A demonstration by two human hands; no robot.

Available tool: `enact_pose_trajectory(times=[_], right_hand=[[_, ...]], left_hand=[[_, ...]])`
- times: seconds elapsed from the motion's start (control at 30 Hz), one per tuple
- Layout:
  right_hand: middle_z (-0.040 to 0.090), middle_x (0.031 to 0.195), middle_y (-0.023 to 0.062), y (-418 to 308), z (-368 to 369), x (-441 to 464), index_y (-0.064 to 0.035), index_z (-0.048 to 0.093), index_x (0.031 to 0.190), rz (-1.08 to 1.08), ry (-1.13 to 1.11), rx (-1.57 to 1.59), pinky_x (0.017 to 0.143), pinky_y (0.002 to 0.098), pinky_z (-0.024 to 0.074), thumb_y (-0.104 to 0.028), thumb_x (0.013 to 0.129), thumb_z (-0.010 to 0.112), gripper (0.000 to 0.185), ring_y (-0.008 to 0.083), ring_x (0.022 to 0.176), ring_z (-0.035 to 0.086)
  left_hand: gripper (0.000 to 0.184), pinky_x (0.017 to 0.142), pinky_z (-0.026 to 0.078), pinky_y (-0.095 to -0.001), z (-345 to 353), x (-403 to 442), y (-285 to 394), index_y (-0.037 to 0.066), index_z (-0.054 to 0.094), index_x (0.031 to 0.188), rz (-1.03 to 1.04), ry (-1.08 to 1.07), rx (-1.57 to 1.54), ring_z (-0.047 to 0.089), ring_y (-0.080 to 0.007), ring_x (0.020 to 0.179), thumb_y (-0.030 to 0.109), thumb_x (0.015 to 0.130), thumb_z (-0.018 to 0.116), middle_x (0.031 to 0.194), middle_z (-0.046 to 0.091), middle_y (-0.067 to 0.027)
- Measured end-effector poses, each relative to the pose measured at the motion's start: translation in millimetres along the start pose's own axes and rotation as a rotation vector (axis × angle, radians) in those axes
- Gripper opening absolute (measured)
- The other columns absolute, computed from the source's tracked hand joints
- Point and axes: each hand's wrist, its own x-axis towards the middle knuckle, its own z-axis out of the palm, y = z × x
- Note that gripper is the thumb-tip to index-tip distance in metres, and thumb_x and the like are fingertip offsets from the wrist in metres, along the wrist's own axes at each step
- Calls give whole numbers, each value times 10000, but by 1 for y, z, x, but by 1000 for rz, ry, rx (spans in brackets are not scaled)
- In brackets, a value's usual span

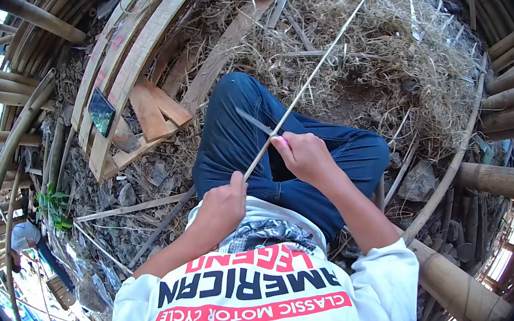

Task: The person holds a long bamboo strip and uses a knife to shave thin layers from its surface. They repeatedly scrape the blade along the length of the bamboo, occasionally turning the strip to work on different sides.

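A long thin bamboo strip [319, 64] slants from my lap up past the top edge of the view. My left hand [223, 206] is closed around its lower end, close to my waist. In my right hand [300, 156] is a knife, its handle hidden by my fingers. The knife blade [251, 120] points up and left over my thigh and crosses the strip, touching it or nearly so. My right thumb lies against the strip beside the blade. Both hands are above my crossed legs in blue jeans [228, 138].
Left of me stands a slatted wooden pallet [139, 52] with a phone [101, 112] on it. Fibrous shavings [430, 85] cover the ground ahead. Thick bamboo poles [464, 285] line the right side, near a stone [418, 181]. Another person [25, 237] is at far lower left.
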Motion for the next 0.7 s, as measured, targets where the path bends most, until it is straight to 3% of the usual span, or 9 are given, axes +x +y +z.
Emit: enact_pose_trajectory(times=[0.53, 0.67, 0.7], right_hand=[[661, 808, 251, -6, 38, -3, -24, 692, 789, 140, 228, -55, 742, 516, 515, -464, 947, 468, 518, 436, 808, 646], [668, 824, 237, -18, 38, -28, -30, 699, 797, 183, 142, -50, 778, 517, 504, -473, 946, 466, 522, 438, 837, 641], [668, 826, 231, -17, 35, -30, -28, 693, 799, 72, 114, 5, 775, 512, 502, -476, 947, 465, 524, 441, 834, 637]], left_hand=[[196, 562, 505, -524, 19, -30, -45, -7, 452, 913, 43, 81, 138, 619, -442, 607, 183, 955, 478, 633, 608, -248], [189, 587, 508, -529, 23, -53, -49, -5, 454, 909, 54, 30, 206, 624, -447, 630, 178, 945, 483, 650, 614, -252], [191, 601, 508, -536, 22, -59, -53, -5, 456, 904, 74, 24, 192, 627, -449, 646, 181, 943, 480, 658, 617, -253]])
